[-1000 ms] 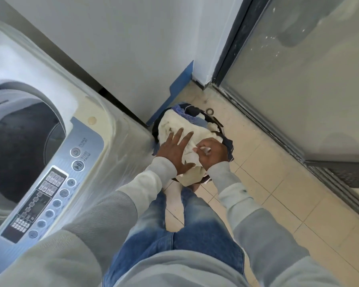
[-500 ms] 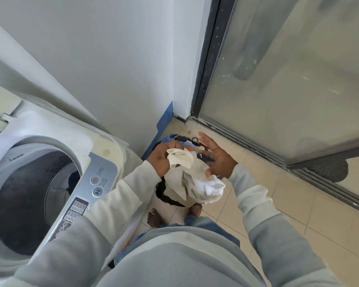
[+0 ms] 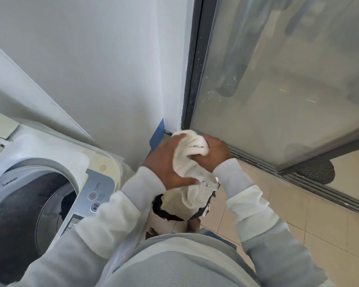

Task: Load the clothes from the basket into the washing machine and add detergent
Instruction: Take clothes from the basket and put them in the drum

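White garment [image 3: 192, 162]: soft matt cloth. Washer drum [image 3: 39, 204]: shiny metal. Control panel [image 3: 95, 195]: glossy plastic. Floor [image 3: 298, 214]: smooth tile.

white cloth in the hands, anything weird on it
The white cloth, gripped by the left hand and right hand, shows small dark specks beside the left thumb; stain or print, cannot tell.

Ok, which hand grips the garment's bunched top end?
The right hand, curled round the white garment's bunched top; the left hand holds along its side instead.
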